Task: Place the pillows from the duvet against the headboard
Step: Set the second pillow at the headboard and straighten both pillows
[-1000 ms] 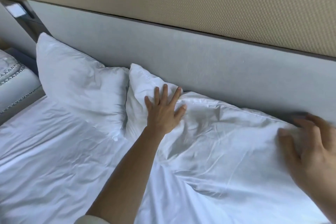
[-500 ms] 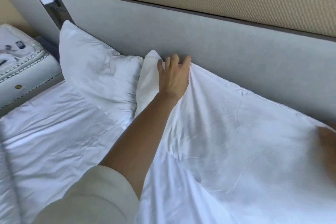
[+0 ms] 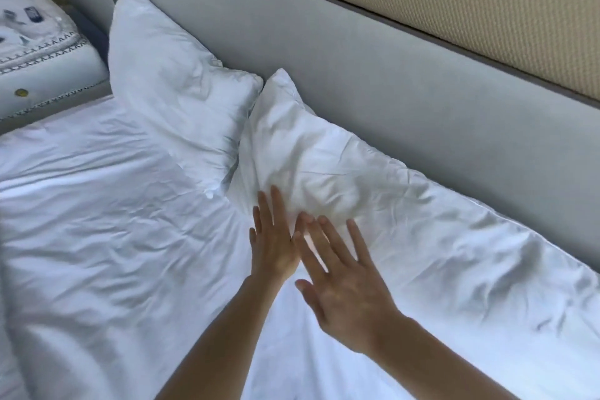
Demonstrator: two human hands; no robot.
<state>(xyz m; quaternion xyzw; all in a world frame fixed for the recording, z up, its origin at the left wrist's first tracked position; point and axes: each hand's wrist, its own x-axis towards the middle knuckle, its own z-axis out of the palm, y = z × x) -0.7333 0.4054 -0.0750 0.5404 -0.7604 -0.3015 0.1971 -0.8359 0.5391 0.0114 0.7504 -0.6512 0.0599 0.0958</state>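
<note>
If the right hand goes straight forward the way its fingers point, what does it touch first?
Most likely the right pillow, just ahead of the right hand; the fingertips look already at its lower edge, though contact is unclear.

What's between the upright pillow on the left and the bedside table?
In the head view, nothing: a narrow dark gap separates the upright pillow from the bedside table, with only the duvet edge below.

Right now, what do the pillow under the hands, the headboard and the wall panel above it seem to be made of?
Pillow: soft white woven cloth, probably cotton, matte with a slight sheen; it creases finely and dents near the hands.
Headboard: grey padded upholstery, matte; fine fabric or suede-like, hard to tell.
Wall panel: beige textured covering with a regular woven-looking grain; fabric or vinyl, unclear.
</note>
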